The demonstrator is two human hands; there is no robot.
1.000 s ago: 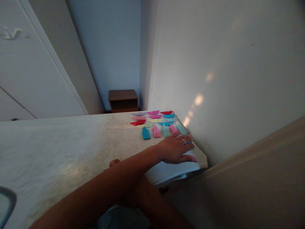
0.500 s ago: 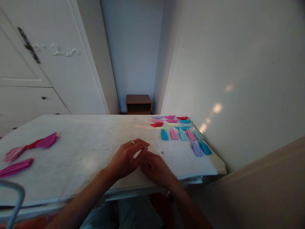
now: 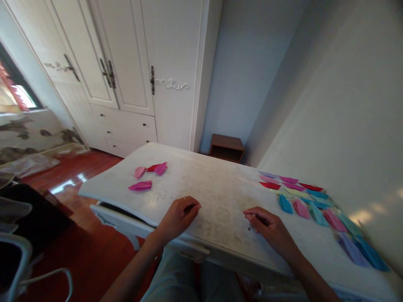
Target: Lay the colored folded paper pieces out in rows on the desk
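My left hand (image 3: 180,214) rests on the white tabletop (image 3: 217,184) with its fingers curled in toward the thumb; nothing shows in it, and a ring is on one finger. To the right, my right hand (image 3: 267,226) lies on the same top, thumb and fingertips drawn together around no visible thing. A small dark speck (image 3: 249,229) is by its thumb. Nearest my left hand are loose folded papers: a magenta one (image 3: 140,186), a light pink one (image 3: 139,172), a red one (image 3: 152,167) and another magenta one (image 3: 161,168). Rows of coloured folded papers (image 3: 302,208) lie beyond my right hand.
A drawer (image 3: 126,224) at the table's front left stands partly pulled out. The wall (image 3: 346,126) runs along the right side. A white wardrobe (image 3: 176,113) and a small brown cabinet (image 3: 227,140) stand behind. A pale metal tube frame (image 3: 27,251) is at lower left.
My hands were together, fingers touching, and are now apart on the tabletop. The view has swung left, bringing in more of the wardrobe and the red floor.
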